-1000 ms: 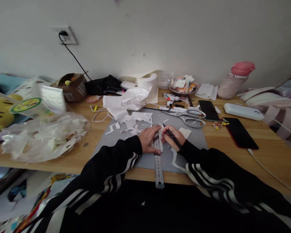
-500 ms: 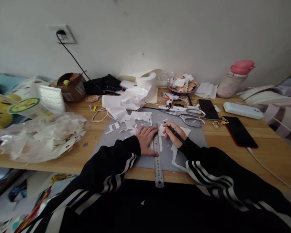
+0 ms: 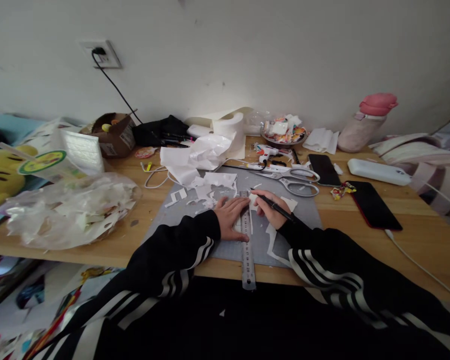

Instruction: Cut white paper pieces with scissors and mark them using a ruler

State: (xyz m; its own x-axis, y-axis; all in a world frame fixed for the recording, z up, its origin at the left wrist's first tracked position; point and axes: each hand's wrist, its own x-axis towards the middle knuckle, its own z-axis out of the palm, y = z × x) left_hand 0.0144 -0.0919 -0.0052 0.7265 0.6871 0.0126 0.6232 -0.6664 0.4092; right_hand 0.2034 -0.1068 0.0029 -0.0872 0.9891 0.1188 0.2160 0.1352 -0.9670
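Left hand (image 3: 230, 216) lies flat, palm down, fingers spread, pressing on the long steel ruler (image 3: 246, 240). No closed grip here; the hand is open and bears on the ruler's upper part. The ruler runs lengthwise toward the person, its near end sticking out past the table edge (image 3: 97, 255).

Right hand (image 3: 272, 209) sits just to the right of the ruler, its grip closed around a slim black pen-shaped knife (image 3: 273, 207). The tool's tip points up and left, toward the far end of the ruler; whether it touches the paper cannot be told.

Under the ruler and beside it lies a narrow white paper strip (image 3: 250, 220), on the grey cutting mat (image 3: 307, 212). A larger white paper offcut (image 3: 272, 245) lies on the mat below the right wrist.

Small white paper scraps (image 3: 206, 192) are scattered over the mat's far left part. Large silver scissors (image 3: 294, 182) lie beyond the right hand at the mat's far edge. Two dark phones (image 3: 373, 205) rest on the wooden table to the right. A clear plastic bag full of white cuttings (image 3: 69, 210) sits well apart on the left. Both sleeves are black with white stripes.
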